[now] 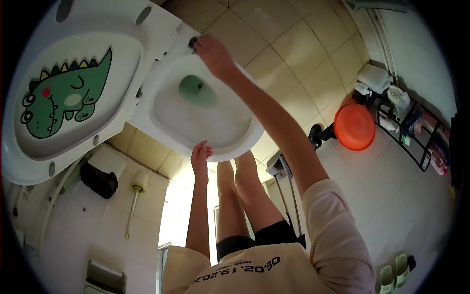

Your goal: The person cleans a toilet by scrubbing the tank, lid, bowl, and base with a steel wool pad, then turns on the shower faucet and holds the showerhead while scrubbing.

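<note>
A white toilet bowl (pixel 235 125) with green-tinted water inside stands at the upper middle. Its raised lid and seat (pixel 132 27) lean at the left, with a green dinosaur picture (pixel 73 95) on the lid. My right hand (pixel 213 56) reaches over the bowl to its far rim, fingers closed at a small dark object (pixel 192 44) that I cannot make out. Near the bowl's front edge is my left hand (pixel 200 153), its fingers loosely curled and apart, holding nothing.
At the right are an orange-red basin (pixel 355 127) and a black rack (pixel 409 130) with bottles. A toilet brush (pixel 138 186) and a black bag (pixel 99 180) are at the lower left. Green slippers (pixel 394 274) lie at the lower right.
</note>
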Tool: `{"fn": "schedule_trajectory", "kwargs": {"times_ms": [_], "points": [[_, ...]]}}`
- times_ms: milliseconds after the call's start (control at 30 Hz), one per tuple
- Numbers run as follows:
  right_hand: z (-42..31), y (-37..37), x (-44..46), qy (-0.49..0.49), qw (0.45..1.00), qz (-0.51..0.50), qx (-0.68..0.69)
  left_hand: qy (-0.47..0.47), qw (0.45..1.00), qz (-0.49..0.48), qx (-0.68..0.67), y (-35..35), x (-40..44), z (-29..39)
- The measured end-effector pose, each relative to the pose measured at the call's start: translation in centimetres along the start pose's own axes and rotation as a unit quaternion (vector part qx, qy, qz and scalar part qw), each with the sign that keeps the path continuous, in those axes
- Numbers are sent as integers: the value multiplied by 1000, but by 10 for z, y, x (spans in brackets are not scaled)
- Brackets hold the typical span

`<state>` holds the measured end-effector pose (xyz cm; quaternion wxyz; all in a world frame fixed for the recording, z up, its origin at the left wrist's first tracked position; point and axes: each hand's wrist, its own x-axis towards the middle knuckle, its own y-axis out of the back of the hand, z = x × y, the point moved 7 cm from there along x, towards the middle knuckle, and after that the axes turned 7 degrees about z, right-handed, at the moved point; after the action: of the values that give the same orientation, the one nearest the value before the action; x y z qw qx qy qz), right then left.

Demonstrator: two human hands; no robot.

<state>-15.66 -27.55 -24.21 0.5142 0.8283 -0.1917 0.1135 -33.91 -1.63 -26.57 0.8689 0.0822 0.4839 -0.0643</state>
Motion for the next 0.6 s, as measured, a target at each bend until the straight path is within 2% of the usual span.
{"fn": "schedule_trajectory", "kwargs": {"times_ms": [133,200,233,367,533,567,600], "points": [[16,13,-16,49,994,-76,-55,-16,1000,-8,3,-1,0,6],[13,12,-39,149,974,-172,-18,-19,1000,-19,7,-6,1,7],[17,20,-51,145,974,-173,-21,-18,999,-22,15,-8,0,9],[23,52,-120,61,967,-246,3,-16,999,-30,23,-12,-2,13],[-29,72,-244,50,961,-258,-84,-22,998,-46,31,-11,-4,10],[-38,75,-257,-3,963,-258,-75,-22,998,-45,29,-9,-3,10],[-44,81,-266,-105,971,-214,-36,-22,998,-42,29,-5,-4,9]]}}
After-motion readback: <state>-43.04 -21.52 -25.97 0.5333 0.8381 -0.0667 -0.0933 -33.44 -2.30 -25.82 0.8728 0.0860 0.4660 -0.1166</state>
